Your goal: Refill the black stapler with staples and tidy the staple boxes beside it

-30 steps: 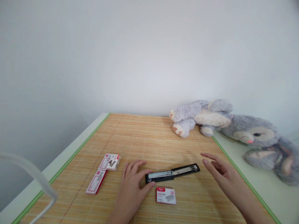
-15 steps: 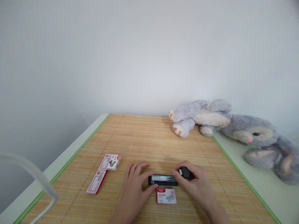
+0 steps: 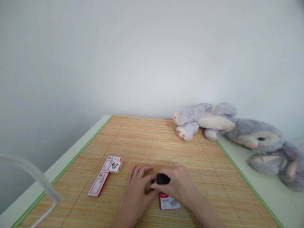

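Black plastic stapler (image 3: 162, 179), partly hidden: just beyond flat red-and-white cardboard box (image 3: 168, 203). My right hand (image 3: 179, 183), partly over box: thumb and forefinger clamped on stapler's black top. My left hand (image 3: 137, 190), left of box: thumb and forefinger parted at stapler's end; whether gripping, I cannot tell. Long-eared grey plush toy (image 3: 245, 128): well beyond box, to right.

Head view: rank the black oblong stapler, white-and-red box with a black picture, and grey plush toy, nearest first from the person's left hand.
1. Black stapler, just right of the left hand.
2. White-and-red box, beyond to the left.
3. Grey plush toy, back right.
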The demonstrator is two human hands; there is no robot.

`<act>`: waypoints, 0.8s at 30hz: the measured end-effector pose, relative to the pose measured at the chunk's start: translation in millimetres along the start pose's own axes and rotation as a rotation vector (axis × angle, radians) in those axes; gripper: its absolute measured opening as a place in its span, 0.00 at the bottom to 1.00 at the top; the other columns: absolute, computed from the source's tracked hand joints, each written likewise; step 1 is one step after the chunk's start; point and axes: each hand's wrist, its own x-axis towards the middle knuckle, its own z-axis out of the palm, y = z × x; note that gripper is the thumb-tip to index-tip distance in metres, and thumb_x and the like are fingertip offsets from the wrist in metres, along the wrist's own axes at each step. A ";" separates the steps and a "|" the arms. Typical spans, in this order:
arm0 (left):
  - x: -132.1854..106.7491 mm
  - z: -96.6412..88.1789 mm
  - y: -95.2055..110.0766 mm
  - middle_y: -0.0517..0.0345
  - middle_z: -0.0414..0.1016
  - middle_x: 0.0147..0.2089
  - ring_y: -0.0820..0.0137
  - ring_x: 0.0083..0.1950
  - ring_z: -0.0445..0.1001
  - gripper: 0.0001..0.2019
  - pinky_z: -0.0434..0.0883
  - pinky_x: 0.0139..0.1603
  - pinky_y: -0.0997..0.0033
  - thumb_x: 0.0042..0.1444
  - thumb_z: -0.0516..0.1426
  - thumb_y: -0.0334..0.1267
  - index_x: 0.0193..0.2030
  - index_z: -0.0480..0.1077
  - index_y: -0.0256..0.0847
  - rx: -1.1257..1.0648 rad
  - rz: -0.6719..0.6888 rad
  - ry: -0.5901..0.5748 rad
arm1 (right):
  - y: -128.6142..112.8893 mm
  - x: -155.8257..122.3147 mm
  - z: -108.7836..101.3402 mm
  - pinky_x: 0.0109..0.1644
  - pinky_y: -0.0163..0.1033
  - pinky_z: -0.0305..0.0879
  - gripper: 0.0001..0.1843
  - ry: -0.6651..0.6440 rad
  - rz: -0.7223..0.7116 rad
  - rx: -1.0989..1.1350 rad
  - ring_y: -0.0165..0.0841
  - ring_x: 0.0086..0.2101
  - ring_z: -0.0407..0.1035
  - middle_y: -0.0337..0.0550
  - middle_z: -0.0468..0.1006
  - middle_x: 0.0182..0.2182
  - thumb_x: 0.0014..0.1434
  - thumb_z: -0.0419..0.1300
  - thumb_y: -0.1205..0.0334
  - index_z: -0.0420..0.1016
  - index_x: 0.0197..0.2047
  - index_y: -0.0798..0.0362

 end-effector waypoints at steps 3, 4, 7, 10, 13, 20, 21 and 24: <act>-0.2 0.7 -0.3 0.57 0.73 0.65 0.54 0.70 0.65 0.16 0.58 0.75 0.40 0.55 0.68 0.33 0.49 0.80 0.56 0.007 0.002 0.000 | -2.7 0.5 3.3 0.37 0.37 0.58 0.16 -0.044 0.005 -0.005 0.36 0.36 0.77 0.36 0.85 0.33 0.57 0.73 0.43 0.83 0.38 0.45; -0.3 0.8 -0.5 0.57 0.73 0.65 0.54 0.70 0.65 0.17 0.59 0.74 0.41 0.54 0.68 0.33 0.50 0.80 0.56 0.006 0.003 0.000 | -3.3 0.1 3.1 0.39 0.37 0.59 0.14 -0.052 0.004 0.008 0.36 0.37 0.78 0.36 0.85 0.35 0.57 0.73 0.45 0.83 0.39 0.45; -0.4 1.2 -1.3 0.57 0.73 0.65 0.55 0.69 0.65 0.17 0.64 0.72 0.46 0.56 0.68 0.36 0.52 0.79 0.55 -0.013 0.012 0.006 | -2.2 -3.9 -2.1 0.44 0.36 0.63 0.09 -0.060 -0.019 0.101 0.35 0.41 0.77 0.35 0.83 0.39 0.58 0.73 0.56 0.82 0.42 0.45; -0.8 1.6 -1.9 0.55 0.73 0.65 0.55 0.69 0.66 0.15 0.66 0.70 0.47 0.60 0.67 0.41 0.54 0.78 0.54 -0.019 0.012 0.025 | 6.5 -12.1 -8.6 0.44 0.35 0.64 0.12 -0.039 -0.013 0.189 0.34 0.42 0.74 0.36 0.79 0.40 0.59 0.72 0.62 0.82 0.46 0.44; -1.5 3.3 -2.8 0.56 0.73 0.65 0.56 0.69 0.66 0.16 0.67 0.70 0.48 0.60 0.67 0.39 0.55 0.77 0.53 -0.004 0.006 0.032 | 22.7 -22.5 -8.4 0.42 0.36 0.64 0.09 -0.011 0.037 0.219 0.35 0.41 0.72 0.39 0.75 0.39 0.59 0.71 0.63 0.82 0.45 0.46; -2.1 8.3 -6.4 0.54 0.72 0.67 0.58 0.69 0.67 0.21 0.65 0.72 0.47 0.68 0.58 0.39 0.66 0.70 0.52 -0.021 0.006 0.091 | 51.0 -42.2 4.1 0.42 0.40 0.65 0.07 0.107 0.128 0.250 0.37 0.39 0.72 0.41 0.75 0.37 0.64 0.65 0.60 0.80 0.45 0.48; -2.6 7.3 -6.3 0.53 0.71 0.67 0.58 0.70 0.67 0.21 0.65 0.72 0.47 0.69 0.57 0.39 0.67 0.69 0.51 -0.039 0.006 0.093 | 52.9 -44.3 5.1 0.42 0.41 0.65 0.07 0.126 0.144 0.249 0.38 0.39 0.72 0.41 0.76 0.37 0.64 0.64 0.59 0.80 0.45 0.48; -6.4 1.4 -1.5 0.52 0.72 0.67 0.57 0.69 0.68 0.21 0.65 0.71 0.46 0.68 0.58 0.44 0.66 0.70 0.52 -0.135 -0.015 0.035 | 58.7 -50.5 9.1 0.45 0.42 0.67 0.12 0.186 0.186 0.276 0.39 0.40 0.73 0.44 0.80 0.41 0.65 0.62 0.57 0.79 0.50 0.49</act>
